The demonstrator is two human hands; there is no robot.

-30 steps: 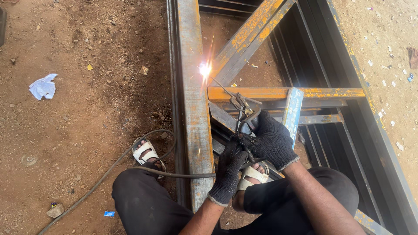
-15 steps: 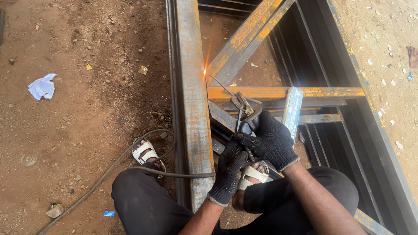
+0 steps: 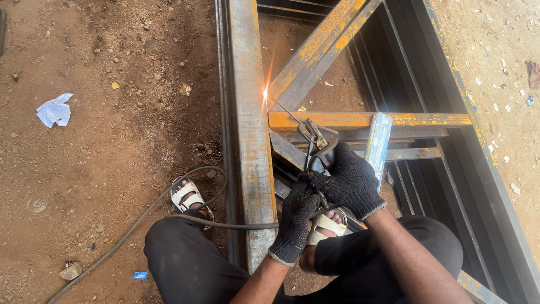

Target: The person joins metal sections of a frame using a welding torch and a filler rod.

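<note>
Gloves (image 3: 350,181) hide grip on electrode holder (image 3: 318,145).

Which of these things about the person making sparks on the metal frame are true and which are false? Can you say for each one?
1. Both hands, the left hand and the right hand, wear dark gloves. True.
2. The spark glows at the tip of the thin welding rod. True.
3. The person wears heavy boots. False: a white sandal shows on the foot by the cable.
4. The frame lies on green grass. False: the steel frame rests on brown dirt ground.
5. A crumpled white scrap lies on the dirt. True.
</note>
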